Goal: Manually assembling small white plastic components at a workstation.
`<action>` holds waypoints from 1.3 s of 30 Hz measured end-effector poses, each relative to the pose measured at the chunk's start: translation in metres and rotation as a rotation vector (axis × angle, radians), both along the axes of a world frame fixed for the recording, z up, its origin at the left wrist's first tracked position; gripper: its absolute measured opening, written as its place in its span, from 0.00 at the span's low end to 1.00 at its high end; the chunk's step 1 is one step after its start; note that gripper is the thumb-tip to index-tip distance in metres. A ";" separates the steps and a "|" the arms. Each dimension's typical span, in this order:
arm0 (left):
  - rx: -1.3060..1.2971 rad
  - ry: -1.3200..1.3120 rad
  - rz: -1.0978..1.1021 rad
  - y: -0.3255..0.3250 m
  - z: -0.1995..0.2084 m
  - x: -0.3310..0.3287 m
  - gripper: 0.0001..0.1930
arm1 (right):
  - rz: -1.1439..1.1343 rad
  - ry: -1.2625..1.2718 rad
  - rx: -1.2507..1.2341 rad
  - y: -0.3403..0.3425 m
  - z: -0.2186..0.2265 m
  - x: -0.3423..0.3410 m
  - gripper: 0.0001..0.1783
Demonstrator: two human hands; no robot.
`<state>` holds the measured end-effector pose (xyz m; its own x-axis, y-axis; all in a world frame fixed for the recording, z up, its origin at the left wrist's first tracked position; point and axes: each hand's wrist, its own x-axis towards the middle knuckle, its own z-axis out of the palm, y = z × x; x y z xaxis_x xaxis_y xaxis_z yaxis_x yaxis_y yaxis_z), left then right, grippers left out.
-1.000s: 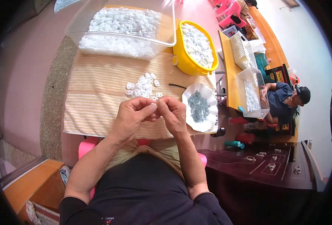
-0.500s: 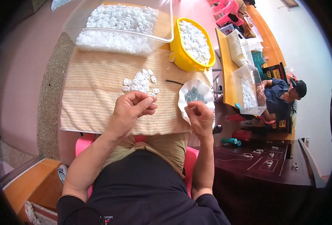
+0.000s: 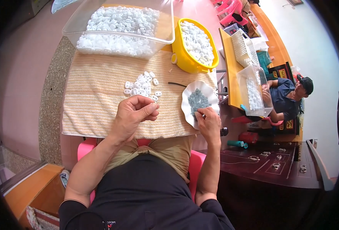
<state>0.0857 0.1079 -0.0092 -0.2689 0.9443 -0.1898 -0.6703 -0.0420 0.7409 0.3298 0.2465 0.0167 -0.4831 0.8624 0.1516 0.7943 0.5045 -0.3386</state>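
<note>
My left hand (image 3: 133, 115) is held over the towel, its thumb and fingers pinched together. Whatever sits in that pinch is too small or hidden to make out. Just beyond it lies a loose pile of small white oval plastic pieces (image 3: 140, 86), which show holes. My right hand (image 3: 209, 124) reaches over the near right rim of a white wavy-edged dish (image 3: 188, 118). Its fingers are bent together beside a heap of tiny grey-blue parts (image 3: 198, 99) in the dish; I cannot see what is between the fingertips.
A striped towel (image 3: 89, 99) covers the table. Behind stand a clear bin (image 3: 71, 34) and a yellow tub (image 3: 181, 53), both holding white pieces. A thin black strip (image 3: 177, 83) lies left of the dish. At right, another person (image 3: 286, 96) works at a clear bin (image 3: 267, 111).
My right hand has moved slightly right and nearer to me, its fingers lower at the dish's rim, uncovering more of the grey heap. The left hand stays almost still.
</note>
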 end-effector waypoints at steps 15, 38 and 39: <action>-0.007 -0.009 0.019 -0.001 0.002 0.000 0.07 | 0.078 0.102 0.056 0.004 -0.012 -0.001 0.03; -0.012 -0.023 0.010 0.000 0.002 0.004 0.07 | -0.041 0.504 -0.220 0.004 -0.024 0.009 0.05; -0.014 -0.025 0.007 0.000 0.002 0.005 0.07 | -0.041 0.504 -0.220 0.005 -0.025 0.009 0.05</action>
